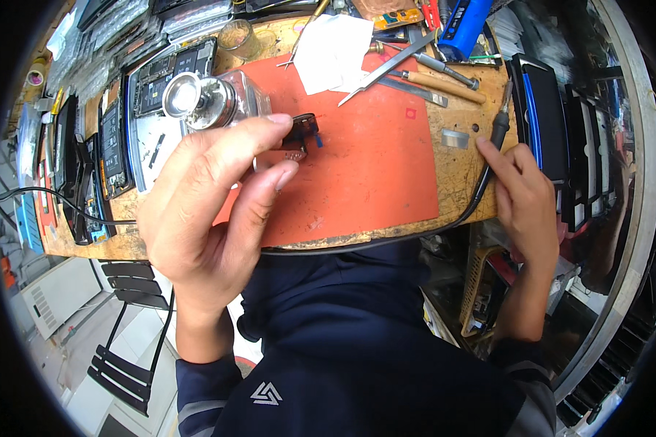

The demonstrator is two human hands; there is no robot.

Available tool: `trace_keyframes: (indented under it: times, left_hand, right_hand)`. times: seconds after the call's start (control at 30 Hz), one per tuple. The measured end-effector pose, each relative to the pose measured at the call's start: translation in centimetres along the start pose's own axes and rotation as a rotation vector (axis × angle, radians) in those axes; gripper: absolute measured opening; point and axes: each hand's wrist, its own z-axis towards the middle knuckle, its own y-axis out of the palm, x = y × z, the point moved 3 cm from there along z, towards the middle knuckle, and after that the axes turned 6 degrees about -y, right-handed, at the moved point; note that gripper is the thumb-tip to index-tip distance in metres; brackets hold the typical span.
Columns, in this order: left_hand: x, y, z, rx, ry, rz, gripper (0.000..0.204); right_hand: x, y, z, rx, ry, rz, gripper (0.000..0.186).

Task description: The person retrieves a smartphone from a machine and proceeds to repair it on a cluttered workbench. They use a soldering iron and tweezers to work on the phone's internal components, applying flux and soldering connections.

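Note:
My left hand point(204, 189) is raised over the red-orange work mat point(372, 175). Its thumb and fingers pinch a small dark electronic part point(302, 131) with a blue tab; its exact kind is unclear. Just behind that hand stands a clear glass bottle with a metal top point(210, 102), partly covered by the fingers. At the right side of the bench, my right hand point(521, 182) has its index finger stretched out across the cable end of a soldering iron point(499, 130). The iron's tip points away from me, and the hand's thumb is hidden.
Tweezers point(390, 69), a wooden-handled tool point(444, 86) and a white paper sheet point(333, 51) lie at the back of the mat. Opened phones point(175, 76) crowd the left. The iron's black cable point(386, 244) runs along the bench's front edge. Dark cases point(543, 120) stand at right.

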Motion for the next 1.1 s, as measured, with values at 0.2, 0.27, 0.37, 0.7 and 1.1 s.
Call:
trace_keyframes:
  times: [0.2,0.27,0.37,0.7,1.1]
  left_hand:
    - [0.3,0.8,-0.7,0.046,0.014,0.094,0.026]
    - [0.3,0.8,-0.9,0.063,0.020,0.087,0.027]
    - [0.3,0.8,-1.0,0.049,-0.008,0.113,0.027]
    - [0.6,0.3,-1.3,0.026,-0.032,0.210,0.026]
    - [0.5,-0.3,-0.9,-0.013,-0.160,0.224,0.024]
  right_hand:
    - [0.0,1.0,0.4,0.158,-0.100,0.007,0.036]
    - [-0.1,0.5,0.1,0.247,-0.135,-0.019,0.031]
    - [-1.3,-0.7,-0.5,0.467,-0.211,-0.062,0.032]
    - [-4.2,-1.8,2.3,0.128,-0.410,0.677,0.039]
    - [-4.7,1.0,6.3,-0.107,-0.348,0.929,0.039]
